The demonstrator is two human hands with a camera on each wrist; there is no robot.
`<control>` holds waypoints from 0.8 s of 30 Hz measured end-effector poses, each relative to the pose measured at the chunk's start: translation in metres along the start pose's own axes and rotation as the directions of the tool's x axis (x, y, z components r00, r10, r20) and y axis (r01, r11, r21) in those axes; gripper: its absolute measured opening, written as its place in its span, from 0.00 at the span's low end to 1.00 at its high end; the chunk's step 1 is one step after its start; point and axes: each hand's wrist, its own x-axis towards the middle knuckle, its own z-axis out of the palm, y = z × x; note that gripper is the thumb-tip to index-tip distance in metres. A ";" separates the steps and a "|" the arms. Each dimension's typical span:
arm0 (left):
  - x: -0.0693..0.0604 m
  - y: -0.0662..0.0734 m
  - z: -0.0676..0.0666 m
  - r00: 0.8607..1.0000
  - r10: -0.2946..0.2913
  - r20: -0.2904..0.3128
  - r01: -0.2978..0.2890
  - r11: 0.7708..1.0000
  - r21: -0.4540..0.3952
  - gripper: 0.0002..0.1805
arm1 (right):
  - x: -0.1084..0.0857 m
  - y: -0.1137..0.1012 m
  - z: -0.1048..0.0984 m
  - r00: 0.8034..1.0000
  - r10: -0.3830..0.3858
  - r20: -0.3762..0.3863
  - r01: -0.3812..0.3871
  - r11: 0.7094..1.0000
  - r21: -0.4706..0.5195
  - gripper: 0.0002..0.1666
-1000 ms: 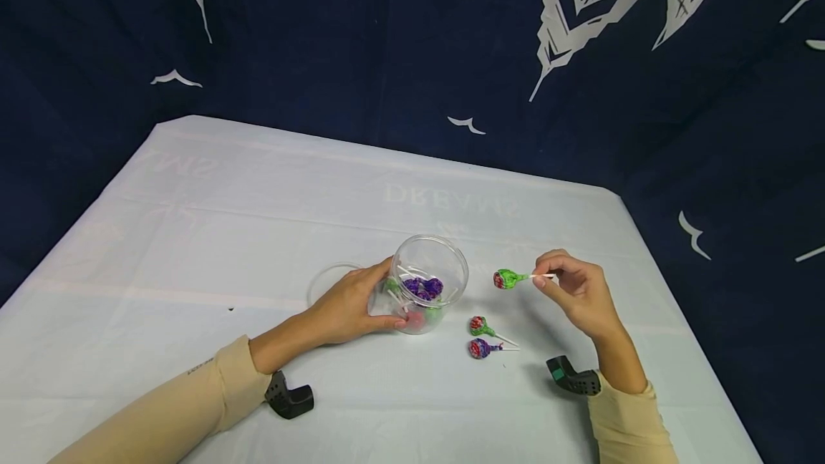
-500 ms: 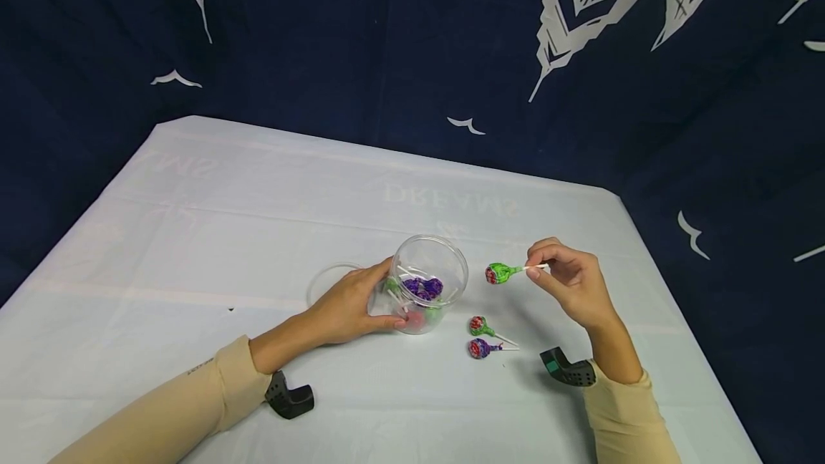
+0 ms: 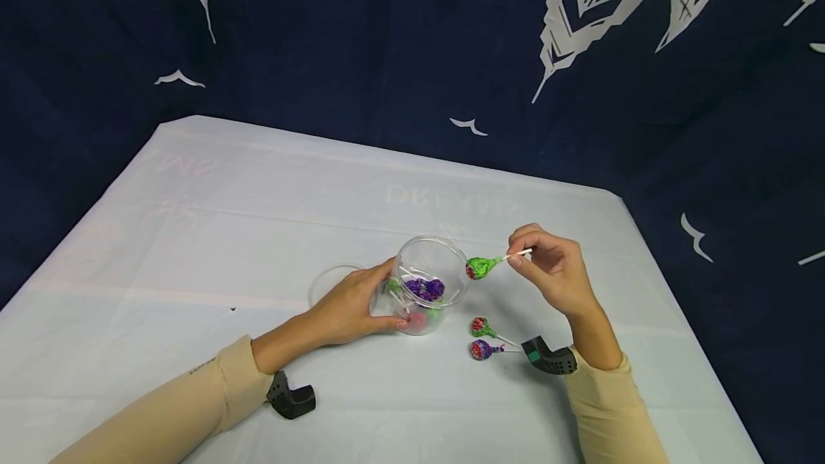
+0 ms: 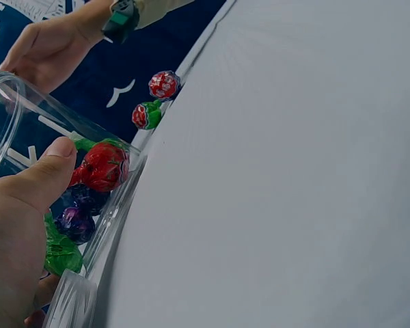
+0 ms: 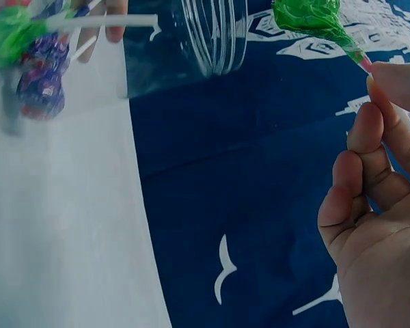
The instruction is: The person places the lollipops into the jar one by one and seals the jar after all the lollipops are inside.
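Observation:
A clear jar [image 3: 415, 263] stands on the white table, holding purple, green and red lollipops; in the left wrist view a red lollipop [image 4: 106, 167] shows through its wall. My left hand [image 3: 348, 306] grips the jar's side, thumb in front. Between thumb and fingertips my right hand [image 3: 554, 271] pinches the white stick of a green lollipop [image 3: 480, 267], whose head is at the right side of the jar's rim. The right wrist view shows this green lollipop [image 5: 313, 15] beside the jar's mouth.
Right of the jar, a green-and-red lollipop [image 3: 480, 326] and a purple one [image 3: 482, 349] lie on the table [image 3: 258, 235]. A clear round lid [image 3: 322, 274] lies behind my left hand. Dark blue cloth [image 3: 361, 41] hangs beyond the table.
My right hand has moved left and slightly up in the picture, carrying the green lollipop from the jar's right to its rim. My left hand and the jar have stayed put.

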 end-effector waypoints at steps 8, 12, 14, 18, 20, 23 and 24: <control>0.001 -0.001 0.001 1.000 0.011 -0.003 -0.011 1.000 0.005 0.54 | 0.010 0.005 0.016 0.996 -0.077 0.046 0.073 0.993 0.088 0.04; 0.002 -0.001 0.002 1.000 0.013 0.005 -0.014 1.000 0.007 0.54 | 0.009 0.008 0.020 0.995 -0.074 0.068 0.067 0.992 0.107 0.07; 0.002 0.000 0.002 1.000 0.015 0.007 -0.015 1.000 0.005 0.54 | 0.007 0.008 0.020 0.997 -0.056 0.056 0.050 0.994 0.093 0.06; 0.002 0.000 0.001 1.000 0.010 0.012 -0.010 1.000 0.003 0.54 | 0.004 0.009 0.019 0.999 -0.028 0.039 0.026 0.997 0.067 0.05; 0.002 0.000 0.001 1.000 0.007 0.015 -0.007 1.000 0.002 0.54 | 0.003 0.009 0.018 0.999 -0.025 0.037 0.023 0.998 0.060 0.05; 0.001 -0.001 0.000 1.000 0.003 0.014 -0.003 1.000 0.004 0.54 | 0.003 0.010 0.018 0.999 -0.024 0.035 0.022 0.998 0.053 0.05; 0.001 -0.001 0.000 1.000 0.001 0.014 -0.001 1.000 0.005 0.54 | 0.003 0.010 0.018 0.999 -0.022 0.035 0.020 0.999 0.050 0.05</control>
